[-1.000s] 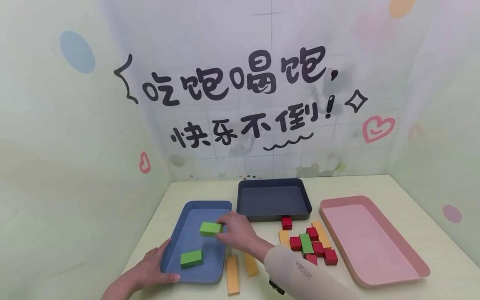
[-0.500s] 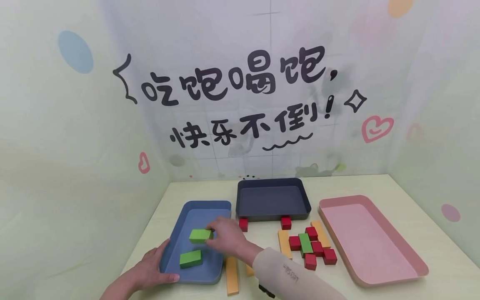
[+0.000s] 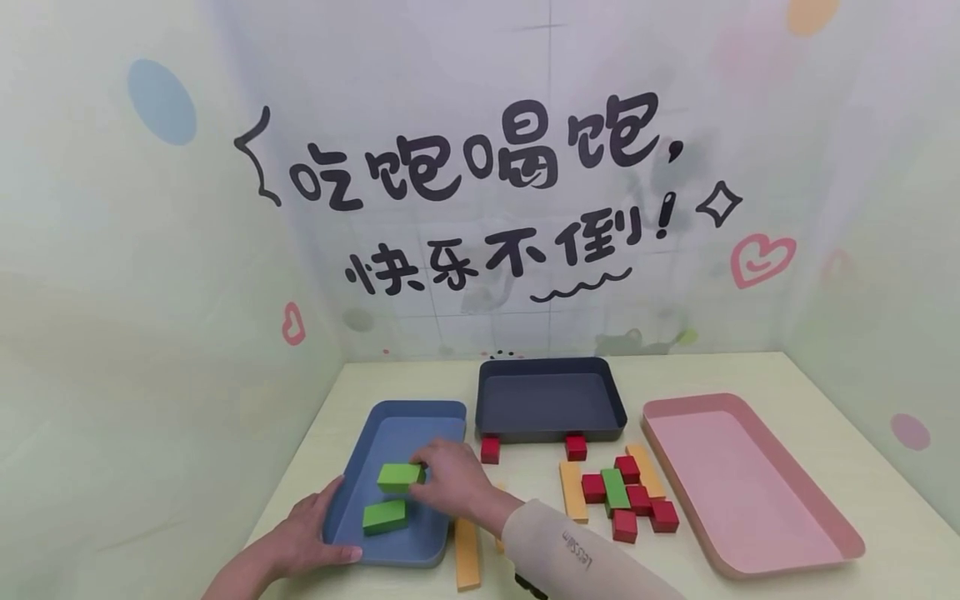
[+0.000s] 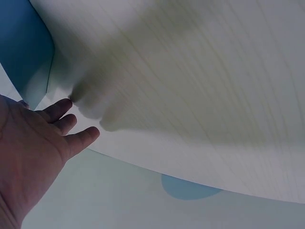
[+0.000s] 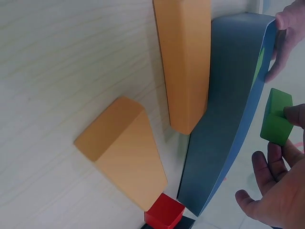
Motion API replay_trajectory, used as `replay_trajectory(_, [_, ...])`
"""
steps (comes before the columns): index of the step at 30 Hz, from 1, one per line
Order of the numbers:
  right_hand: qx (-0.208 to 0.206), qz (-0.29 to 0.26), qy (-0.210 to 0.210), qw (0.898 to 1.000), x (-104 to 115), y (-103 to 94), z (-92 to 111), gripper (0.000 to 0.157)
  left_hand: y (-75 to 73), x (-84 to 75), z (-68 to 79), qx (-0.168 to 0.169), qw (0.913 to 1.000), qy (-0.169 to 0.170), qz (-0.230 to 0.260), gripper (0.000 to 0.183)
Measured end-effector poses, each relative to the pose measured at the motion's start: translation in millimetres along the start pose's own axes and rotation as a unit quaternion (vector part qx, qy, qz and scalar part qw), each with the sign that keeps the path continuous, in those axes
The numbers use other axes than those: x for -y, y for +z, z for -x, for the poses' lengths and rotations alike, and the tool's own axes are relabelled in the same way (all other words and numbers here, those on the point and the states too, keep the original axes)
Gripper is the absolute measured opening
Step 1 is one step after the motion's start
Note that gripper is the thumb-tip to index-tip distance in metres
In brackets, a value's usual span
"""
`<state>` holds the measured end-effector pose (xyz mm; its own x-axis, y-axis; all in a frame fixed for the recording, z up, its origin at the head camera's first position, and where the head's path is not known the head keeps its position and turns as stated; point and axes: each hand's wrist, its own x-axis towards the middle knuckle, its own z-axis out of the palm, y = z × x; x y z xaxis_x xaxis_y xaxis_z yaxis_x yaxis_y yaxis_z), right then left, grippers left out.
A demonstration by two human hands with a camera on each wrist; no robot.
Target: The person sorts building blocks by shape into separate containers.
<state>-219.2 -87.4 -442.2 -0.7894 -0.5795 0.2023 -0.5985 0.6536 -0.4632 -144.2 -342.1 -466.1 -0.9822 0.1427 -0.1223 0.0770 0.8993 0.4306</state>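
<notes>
My right hand pinches a green block low over the floor of the blue tray. A second green block lies flat in that tray, just nearer to me. In the right wrist view the fingertips clamp the green block beyond the blue tray's wall. My left hand holds the tray's near left corner, thumb laid over the near rim. The left wrist view shows its fingers straight on the table beside the blue tray.
A dark navy tray stands behind, a pink tray to the right. Between them lie several red cubes, another green block and orange bars. One orange bar lies along the blue tray's right side.
My right hand has carried the green block leftward and nearer, deeper into the blue tray beside the other green block. A red cube by the navy tray is now uncovered. The left hand has stayed put.
</notes>
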Motion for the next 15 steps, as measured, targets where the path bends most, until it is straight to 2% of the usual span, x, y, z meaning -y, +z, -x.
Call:
replay_trajectory(8, [-0.005,0.004,-0.001,1.0,-1.0,2.9,-1.2,0.031,0.9,0.6,-0.1,0.001,1.0,-0.004,-0.002,0.115])
replay_trajectory(15, [-0.004,0.03,-0.002,1.0,0.0,7.3,-3.1,0.032,1.8,-0.3,0.6,-0.004,1.0,-0.003,-0.006,0.116])
